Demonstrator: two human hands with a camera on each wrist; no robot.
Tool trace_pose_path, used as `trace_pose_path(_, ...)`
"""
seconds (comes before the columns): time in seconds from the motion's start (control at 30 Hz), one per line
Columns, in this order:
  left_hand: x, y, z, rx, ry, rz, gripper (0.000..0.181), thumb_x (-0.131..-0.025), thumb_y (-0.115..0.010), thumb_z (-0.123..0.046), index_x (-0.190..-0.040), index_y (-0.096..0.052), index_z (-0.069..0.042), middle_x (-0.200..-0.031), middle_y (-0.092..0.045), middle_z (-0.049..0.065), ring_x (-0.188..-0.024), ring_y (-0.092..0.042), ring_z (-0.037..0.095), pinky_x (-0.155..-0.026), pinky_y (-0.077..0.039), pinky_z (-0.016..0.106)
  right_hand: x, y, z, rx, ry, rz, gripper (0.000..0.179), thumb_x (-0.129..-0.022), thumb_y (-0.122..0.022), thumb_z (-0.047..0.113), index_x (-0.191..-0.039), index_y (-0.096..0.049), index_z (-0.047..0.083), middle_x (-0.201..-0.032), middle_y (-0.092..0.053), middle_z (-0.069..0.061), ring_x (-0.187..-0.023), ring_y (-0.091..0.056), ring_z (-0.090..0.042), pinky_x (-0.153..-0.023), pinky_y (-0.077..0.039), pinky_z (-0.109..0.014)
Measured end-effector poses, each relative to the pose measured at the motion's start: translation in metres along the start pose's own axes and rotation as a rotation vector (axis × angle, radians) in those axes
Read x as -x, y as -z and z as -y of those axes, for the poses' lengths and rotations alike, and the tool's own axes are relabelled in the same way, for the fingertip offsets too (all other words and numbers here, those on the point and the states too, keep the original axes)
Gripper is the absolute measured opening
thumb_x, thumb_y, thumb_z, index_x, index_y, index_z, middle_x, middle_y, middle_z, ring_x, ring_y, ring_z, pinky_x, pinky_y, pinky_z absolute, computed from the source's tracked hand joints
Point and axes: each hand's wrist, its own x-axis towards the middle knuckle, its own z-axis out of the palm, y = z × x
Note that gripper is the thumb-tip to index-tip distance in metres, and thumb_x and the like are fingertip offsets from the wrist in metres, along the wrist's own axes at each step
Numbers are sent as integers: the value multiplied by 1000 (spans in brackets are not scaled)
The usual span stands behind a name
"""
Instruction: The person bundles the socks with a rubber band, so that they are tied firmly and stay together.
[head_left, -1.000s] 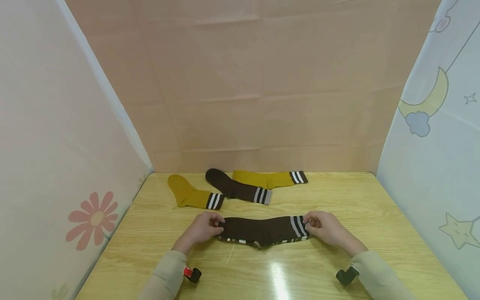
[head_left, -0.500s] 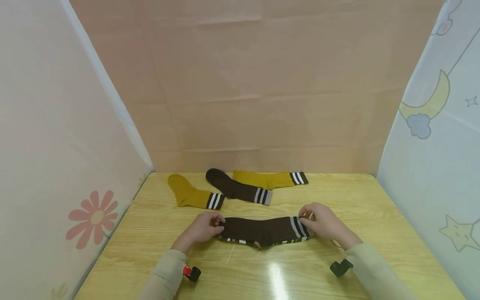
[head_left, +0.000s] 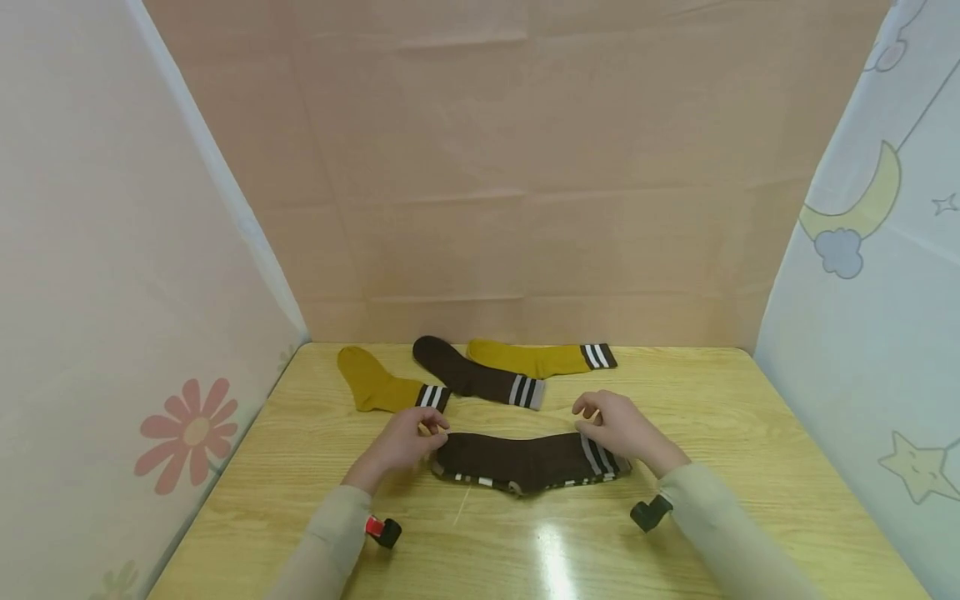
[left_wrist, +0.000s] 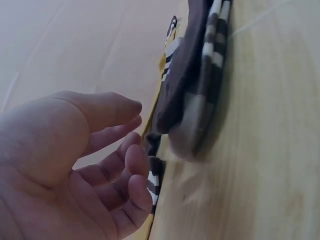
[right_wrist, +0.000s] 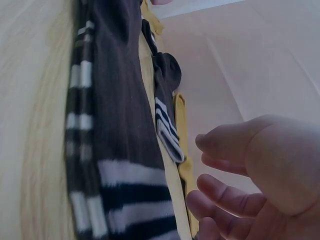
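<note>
A peach cloth backdrop (head_left: pixel 412 167) fills the top of the frame, above a pale wood-grain surface (head_left: pixel 720 417). At lower centre on it lies a long dark brown knitted sock (head_left: pixel 502 460), its long axis running left to right: toe at the left, grey-and-black striped cuff at the right, heel dipping toward the bottom edge. Along its near side peeks a patterned knitted layer with pale blocks (head_left: pixel 486 483), lying beneath it. The left hand (head_left: pixel 401 442) hovers by the toe and the right hand (head_left: pixel 618 425) over the cuff; on both, the fingers are loosely curved, with thumb and forefinger apart and pinching nothing. Upper centre, a second dark brown sock (head_left: pixel 472 375) slants between two mustard-yellow knitted socks (head_left: pixel 386 392) (head_left: pixel 525 358) with white-striped cuffs. To my eye the stacking and straightening is about done, hands just free of the cloth; the next move probably calls for a fresh pinch at one end, taking both layers together so they don't slip out of line.
</note>
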Motion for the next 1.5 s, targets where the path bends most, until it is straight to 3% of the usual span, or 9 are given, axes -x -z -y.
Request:
trace_pose_path(0.27,-14,7,2,13,3,-44,13,-99,-72,-10,-111,-74,-4,-97,-68,1,-83,-60,19,-73,-52,31,-18,-7,10,-16,-1,15,21,-99,-72,14,-117,-71,3,-103,-70,-9,-85,-67,-18,-77,-57,-42)
trace_pose_path(0.53,-27,15,0,-6,14,-108,14,-97,-74,-10,-110,-73,-4,-94,-67,1,-80,-57,18,-71,-49,33,-32,-12,12,-32,-4,42,24,-99,-71,14,-120,-69,2,-110,-69,-16,-91,-69,-24,-80,-58,-47)
trace_pose_path(0.73,-42,23,2,-29,18,-122,17,-98,-72,-10,-112,-72,0,-96,-70,4,-87,-63,21,-74,-54,35,-42,-17,10,-33,-38,42,25,-98,-72,15,-119,-68,3,-111,-68,-18,-94,-69,-27,-80,-58,-48)
trace_pose_path(0.93,-57,32,5,-50,53,-147,17,-99,-71,-10,-113,-72,0,-104,-71,11,-92,-66,27,-76,-57,40,-50,-24,6,-37,-57,30,23,-98,-71,16,-118,-69,4,-111,-69,-18,-100,-69,-33,-83,-57,-52)
trace_pose_path(1.03,-64,36,7,-63,59,-162,20,-99,-71,-10,-116,-70,1,-113,-70,17,-103,-67,33,-85,-59,45,-54,-28,4,-31,-64,32,23,-98,-71,17,-118,-69,6,-111,-70,-17,-102,-68,-33,-85,-57,-52)
trace_pose_path(1.13,-72,39,11,-75,78,-173,25,-99,-71,-10,-121,-69,2,-122,-68,21,-111,-66,38,-94,-57,50,-58,-30,3,-27,-78,46,24,-99,-70,18,-120,-68,8,-114,-71,-17,-105,-68,-35,-88,-56,-53)
trace_pose_path(1.37,-91,42,25,-106,119,-190,35,-96,-73,-11,-129,-66,1,-133,-63,26,-119,-61,42,-100,-53,54,-67,-31,7,-32,-124,60,30,-98,-66,16,-127,-68,8,-128,-68,-22,-118,-64,-39,-96,-54,-57)
trace_pose_path(1.5,-95,43,29,-98,132,-212,42,-93,-73,-8,-132,-63,5,-139,-59,31,-128,-56,47,-105,-49,57,-73,-35,10,-15,-120,54,28,-98,-68,16,-125,-67,8,-125,-69,-20,-116,-64,-38,-94,-54,-56)
